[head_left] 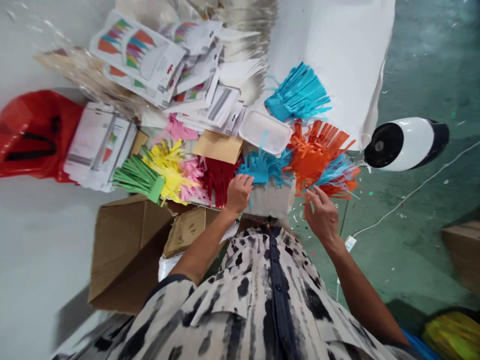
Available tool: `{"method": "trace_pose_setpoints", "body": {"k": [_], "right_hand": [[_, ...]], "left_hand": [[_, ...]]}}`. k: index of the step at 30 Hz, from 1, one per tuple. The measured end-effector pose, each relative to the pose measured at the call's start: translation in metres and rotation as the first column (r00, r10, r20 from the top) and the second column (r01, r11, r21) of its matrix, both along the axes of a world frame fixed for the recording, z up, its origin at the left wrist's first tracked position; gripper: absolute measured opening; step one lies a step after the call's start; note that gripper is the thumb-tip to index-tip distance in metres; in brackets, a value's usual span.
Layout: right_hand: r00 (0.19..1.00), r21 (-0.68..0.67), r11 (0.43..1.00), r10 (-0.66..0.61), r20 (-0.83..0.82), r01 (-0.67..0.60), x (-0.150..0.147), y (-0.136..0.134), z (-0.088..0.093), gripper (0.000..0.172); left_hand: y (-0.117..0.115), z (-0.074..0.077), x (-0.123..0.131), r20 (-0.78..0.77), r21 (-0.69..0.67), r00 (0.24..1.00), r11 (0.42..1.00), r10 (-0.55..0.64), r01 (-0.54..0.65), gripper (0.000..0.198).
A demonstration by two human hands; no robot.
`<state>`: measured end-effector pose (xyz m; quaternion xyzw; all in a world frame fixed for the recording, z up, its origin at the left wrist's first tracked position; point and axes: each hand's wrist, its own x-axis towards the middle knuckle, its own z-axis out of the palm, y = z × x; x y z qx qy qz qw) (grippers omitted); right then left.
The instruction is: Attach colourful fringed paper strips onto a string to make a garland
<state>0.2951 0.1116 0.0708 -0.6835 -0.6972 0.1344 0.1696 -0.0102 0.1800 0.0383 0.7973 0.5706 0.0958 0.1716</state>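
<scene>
Paper fringes (172,172) lie in a row on the tabletop (48,240), with printed packets (142,60) behind them and a plastic tray (264,131) just behind their middle. The left hand (238,194) touches the fringes; the right hand (322,217) is just beside them. A cardboard box (127,250) stands before the row, and a fan (405,144) lies to its right.

Craft workshop w/ paper tassels (317,155), cardboard boxes (127,250), printed pkgs (137,55).

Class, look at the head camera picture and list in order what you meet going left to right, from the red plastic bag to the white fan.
Red plastic bag, printed packets, green paper fringe, yellow paper fringe, pink paper fringe, dark red paper fringe, blue paper fringe, orange paper fringe, white fan.
</scene>
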Motion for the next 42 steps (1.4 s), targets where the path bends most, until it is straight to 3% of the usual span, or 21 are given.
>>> {"method": "trace_pose_setpoints", "body": {"k": [3, 6, 10, 15, 18, 21, 25, 28, 35, 38, 42], "right_hand": [[0.999, -0.002, 1.000, 0.019, -0.034, -0.019, -0.030, -0.006, 0.001, 0.033], [0.994, -0.043, 0.998, 0.052, -0.098, -0.056, -0.065, -0.001, 0.003, 0.031], [0.987, -0.067, 0.996, 0.053, -0.154, -0.064, -0.112, 0.026, -0.006, 0.032], [0.994, -0.056, 0.993, 0.108, -0.012, -0.108, -0.152, 0.061, -0.021, 0.026], [0.992, -0.080, 0.989, 0.129, -0.002, -0.128, -0.157, 0.067, -0.026, 0.025], [0.990, -0.086, 0.993, 0.069, -0.122, -0.080, -0.154, 0.064, -0.030, 0.024], [0.947, -0.080, 0.997, -0.045, -0.319, 0.020, -0.148, 0.062, -0.029, 0.020], [0.890, -0.098, 0.992, -0.113, -0.443, 0.077, -0.145, 0.062, -0.025, 0.016], [0.842, -0.080, 0.991, -0.137, -0.522, 0.112, -0.149, 0.065, -0.024, 0.017], [0.824, -0.032, 0.994, -0.105, -0.556, 0.105, -0.149, 0.069, -0.023, 0.013], [0.809, 0.077, 0.990, -0.054, -0.586, 0.121, -0.143, 0.082, -0.005, 0.006]], "left_hand": [[0.022, -0.013, -0.007, -0.041, -0.016, 0.996, 0.996, -0.085, 0.084, 0.031], [0.030, -0.019, -0.014, -0.021, -0.030, 0.988, 0.988, -0.153, 0.152, 0.024], [0.029, -0.017, -0.023, 0.087, 0.017, 0.981, 0.985, -0.175, 0.174, 0.021], [0.030, -0.013, -0.026, 0.151, 0.037, 0.962, 0.974, -0.228, 0.225, 0.024], [0.032, -0.010, -0.027, 0.194, 0.016, 0.958, 0.977, -0.211, 0.212, 0.022], [0.031, -0.003, -0.032, 0.287, -0.013, 0.946, 0.987, -0.149, 0.160, 0.009], [0.024, 0.011, -0.042, 0.484, -0.092, 0.865, 0.991, 0.133, -0.101, 0.022], [0.019, 0.015, -0.049, 0.562, -0.158, 0.788, 0.967, 0.253, -0.198, 0.013], [0.022, -0.011, -0.052, 0.495, -0.079, 0.868, 0.997, 0.043, -0.005, 0.021], [0.026, -0.020, -0.049, 0.426, -0.015, 0.905, 1.000, 0.011, -0.005, 0.006], [0.031, -0.024, -0.046, 0.247, 0.046, 0.969, 0.999, 0.005, -0.017, 0.009]]}}
